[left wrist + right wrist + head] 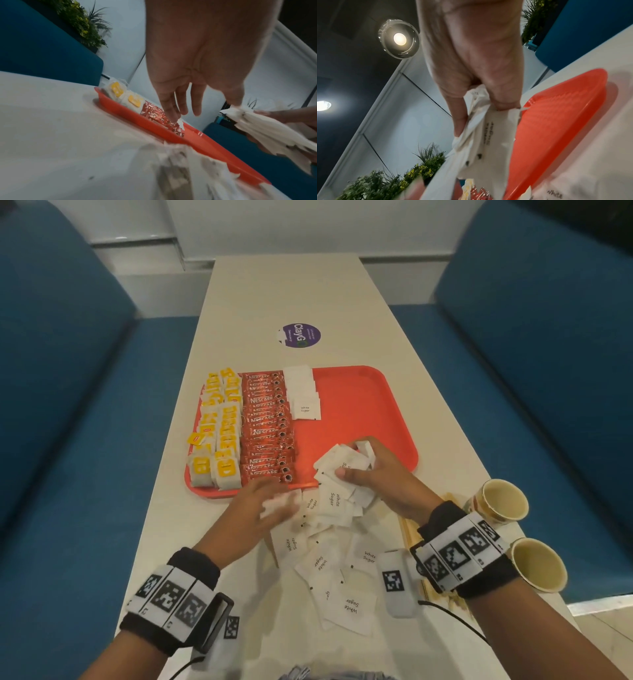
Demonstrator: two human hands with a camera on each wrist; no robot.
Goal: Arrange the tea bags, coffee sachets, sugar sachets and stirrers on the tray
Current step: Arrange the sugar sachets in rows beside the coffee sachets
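Note:
A red tray (359, 405) lies on the white table. On it, from the left, are rows of yellow-tagged tea bags (219, 426), red coffee sachets (267, 426) and a short stack of white sugar sachets (303, 395). My right hand (356, 470) grips a fanned bundle of sugar sachets (337, 460) over the tray's near edge; the right wrist view shows thumb and fingers pinching it (496, 135). My left hand (263, 501) is blurred, its fingers straight, just above the loose sugar sachets (329, 570) in front of the tray. Wooden stirrers (407, 529) lie mostly hidden under my right wrist.
Two paper cups (500, 501) (537, 563) stand at the table's right edge beside my right wrist. A purple round sticker (301, 335) is on the table beyond the tray. Blue benches flank the table. The tray's right half is bare.

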